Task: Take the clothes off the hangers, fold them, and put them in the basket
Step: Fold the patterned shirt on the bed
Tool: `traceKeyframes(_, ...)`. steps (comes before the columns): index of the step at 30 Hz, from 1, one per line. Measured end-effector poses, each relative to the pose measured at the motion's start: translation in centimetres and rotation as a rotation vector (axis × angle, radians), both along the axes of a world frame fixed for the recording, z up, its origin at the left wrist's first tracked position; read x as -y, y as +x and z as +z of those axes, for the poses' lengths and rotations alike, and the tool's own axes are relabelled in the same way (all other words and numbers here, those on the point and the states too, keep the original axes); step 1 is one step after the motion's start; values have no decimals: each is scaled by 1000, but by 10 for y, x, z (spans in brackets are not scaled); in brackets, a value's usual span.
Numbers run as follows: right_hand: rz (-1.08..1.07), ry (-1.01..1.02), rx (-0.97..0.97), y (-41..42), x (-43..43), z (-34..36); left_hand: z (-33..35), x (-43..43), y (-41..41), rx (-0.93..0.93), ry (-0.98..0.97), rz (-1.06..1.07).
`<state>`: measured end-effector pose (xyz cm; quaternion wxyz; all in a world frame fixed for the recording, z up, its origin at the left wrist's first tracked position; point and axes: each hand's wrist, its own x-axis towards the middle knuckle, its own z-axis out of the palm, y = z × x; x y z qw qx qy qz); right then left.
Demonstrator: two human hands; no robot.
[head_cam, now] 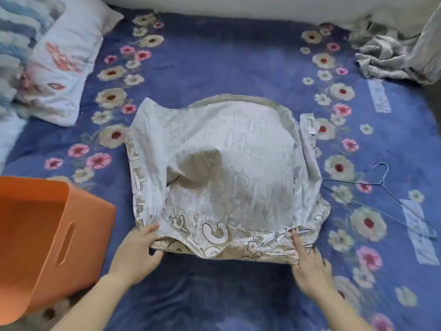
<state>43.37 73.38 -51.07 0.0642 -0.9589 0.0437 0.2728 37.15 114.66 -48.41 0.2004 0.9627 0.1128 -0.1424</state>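
Note:
A white and beige shirt (pixel 238 168) printed with large letters lies spread on the blue flowered bedspread, its middle puffed up. My left hand (pixel 138 249) pinches the shirt's near left corner. My right hand (pixel 307 261) grips the near right corner. An orange basket (pixel 47 235) with a slot handle stands at the left, beside my left arm. A thin blue wire hanger (pixel 381 199) lies bare on the bed to the right of the shirt.
Two pillows (pixel 59 63) are stacked at the far left. A crumpled grey garment (pixel 391 53) sits in the far right corner. The blue flowered bedspread (pixel 214 56) stretches behind the shirt to a white wall.

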Motion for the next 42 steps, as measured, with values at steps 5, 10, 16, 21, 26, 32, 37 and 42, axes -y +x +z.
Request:
traceKeyframes(5, 29, 8, -190, -49, 9, -59, -59, 18, -44, -401, 119, -44)
traceKeyframes(10, -90, 174, -61, -54, 21, -74, -69, 56, -32, -847, 285, -68)
traceKeyframes(16, -717, 401, 330, 21, 32, -77, -55, 169, 42, -656, 402, -348)
traceKeyframes(21, -845, 382, 242, 96, 43, -87, -79, 255, 67, -276, -270, -338)
traceKeyframes(26, -1008, 459, 191, 136, 53, -98, -103, 301, 85, -380, -363, -371)
traceKeyframes(32, -1343, 624, 217, 160, 60, -77, -81, 308, 103, -594, -614, -356)
traceKeyframes(37, -1044, 502, 85, 197, 51, -75, -48, 286, 134, -696, -967, -308)
traceKeyframes(42, -669, 226, 103, 236, 41, -88, -50, 261, 162, -778, -1185, -217)
